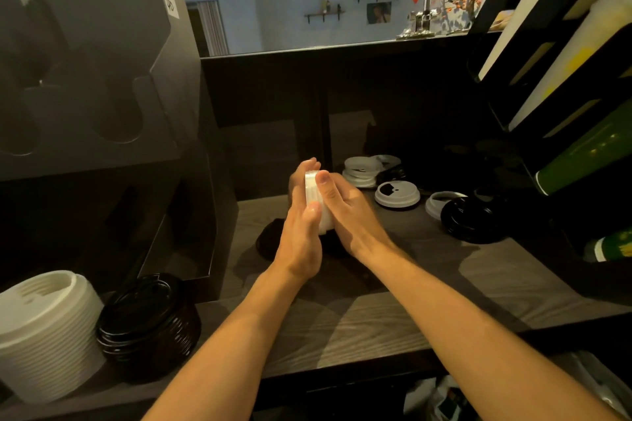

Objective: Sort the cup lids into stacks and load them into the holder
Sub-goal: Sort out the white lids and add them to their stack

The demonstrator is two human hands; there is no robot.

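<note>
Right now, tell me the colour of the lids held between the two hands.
White; the head view shows the lid stack between left hand and right hand.

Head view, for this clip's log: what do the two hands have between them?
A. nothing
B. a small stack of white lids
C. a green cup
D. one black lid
B: a stack of white lids sits on edge, sandwiched between the left hand and the right hand, with both thumbs lying over its rim.
</note>
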